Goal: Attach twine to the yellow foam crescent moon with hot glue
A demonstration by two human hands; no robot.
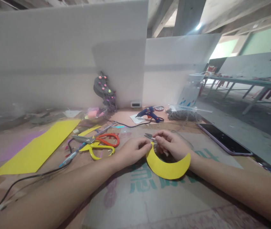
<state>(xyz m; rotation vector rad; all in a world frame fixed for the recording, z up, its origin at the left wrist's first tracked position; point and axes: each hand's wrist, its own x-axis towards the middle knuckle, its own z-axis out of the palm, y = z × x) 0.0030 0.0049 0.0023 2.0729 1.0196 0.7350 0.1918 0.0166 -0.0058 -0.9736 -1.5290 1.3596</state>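
A yellow crescent-shaped piece (167,170) hangs over the cardboard, one tip up and its curve toward me. My left hand (135,150) is closed in a pinch on its upper left tip. My right hand (172,145) is closed around small scissors (149,136), whose metal blades point left beside that tip; the handles are hidden in the fingers. Left of my left hand lies a larger pair of scissors (94,140) with one red and one yellow handle. Further left is a long yellow sheet (42,148).
Behind my hands are a blue glue gun (149,113) and a small white display (135,104). A grey crescent ornament with beads (103,87) stands by the partition. Grey yarn (185,115) and a phone (224,139) lie right. A black cable (39,174) crosses the left.
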